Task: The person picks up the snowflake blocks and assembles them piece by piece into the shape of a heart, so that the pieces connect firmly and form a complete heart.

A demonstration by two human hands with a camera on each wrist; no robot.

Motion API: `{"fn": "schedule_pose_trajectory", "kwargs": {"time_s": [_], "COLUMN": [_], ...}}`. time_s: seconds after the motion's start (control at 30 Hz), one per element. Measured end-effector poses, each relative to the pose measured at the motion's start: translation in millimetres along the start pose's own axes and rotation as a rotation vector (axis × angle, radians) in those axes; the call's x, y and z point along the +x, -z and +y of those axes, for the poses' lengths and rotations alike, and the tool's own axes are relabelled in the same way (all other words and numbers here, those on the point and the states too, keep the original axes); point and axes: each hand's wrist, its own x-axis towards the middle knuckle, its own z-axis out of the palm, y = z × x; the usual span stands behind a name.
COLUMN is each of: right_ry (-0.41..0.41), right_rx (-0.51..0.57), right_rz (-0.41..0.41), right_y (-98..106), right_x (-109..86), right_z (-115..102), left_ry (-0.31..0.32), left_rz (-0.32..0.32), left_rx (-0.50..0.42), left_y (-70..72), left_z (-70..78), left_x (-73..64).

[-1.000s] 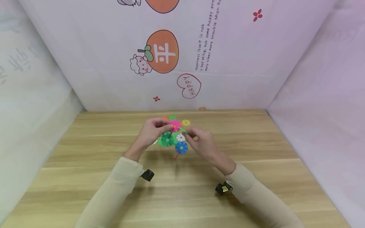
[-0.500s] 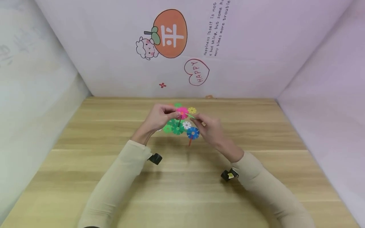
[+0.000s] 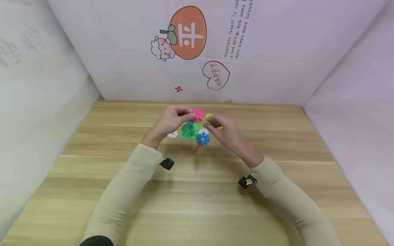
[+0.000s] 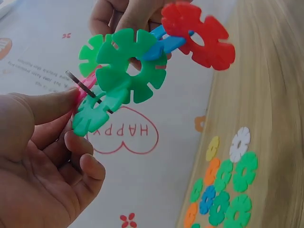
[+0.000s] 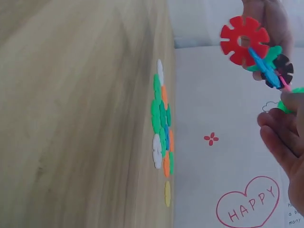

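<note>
Slotted plastic snowflake discs are joined into a cluster above the table. My left hand (image 3: 172, 119) pinches the cluster by its pink disc (image 3: 197, 113). My right hand (image 3: 226, 131) pinches a light green disc (image 3: 204, 120) seen edge-on, its near edge right at the pink disc. Lower in the cluster are a dark green disc (image 3: 188, 130), a blue disc (image 4: 166, 46) and a red disc (image 4: 198, 38) at the end. A black disc (image 5: 284, 68) shows edge-on in the left wrist view. My right fingertips are partly hidden behind the cluster there.
Loose discs lie on the wooden table (image 3: 197, 198) beneath the hands, among them a yellow disc (image 4: 213, 148), a white disc (image 4: 240, 144) and several green ones. A printed white cloth wall (image 3: 261, 78) stands behind the table, with more cloth at both sides.
The head view has shifted, so hands and table sit higher in it. The cluster has turned slightly, its blue and red discs swinging left. Both hands keep their grips.
</note>
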Motion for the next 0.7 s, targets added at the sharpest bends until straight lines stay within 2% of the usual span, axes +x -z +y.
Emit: {"fn": "schedule_pose_trajectory", "kwargs": {"time_s": [0.1,0.27,0.43,0.5,0.57,0.7], "right_ry": [-0.117,-0.357,-0.477,-0.487,-0.479,-0.335], "right_rx": [0.014,-0.048,-0.123,-0.129,-0.101,-0.007], "right_rz": [-0.078,-0.254,-0.428,-0.445,-0.427,-0.336], "right_y": [2,3,-4,-7,-10,-17], "right_x": [-1.9,-1.8,5.3,8.2,10.8,15.2], "right_z": [9,37,59,61,58,40], "left_ry": [0.026,0.054,0.048,0.05,0.051,0.054], "left_rz": [0.002,-0.003,-0.027,-0.036,-0.046,-0.054], "left_rx": [-0.002,0.052,0.135,0.154,0.159,0.154], "left_y": [4.2,15.3,24.0,26.1,27.6,30.2], "left_z": [-7.2,-15.3,-16.0,-15.5,-15.3,-16.2], "left_x": [3.5,10.2,18.9,22.1,24.2,25.2]}}
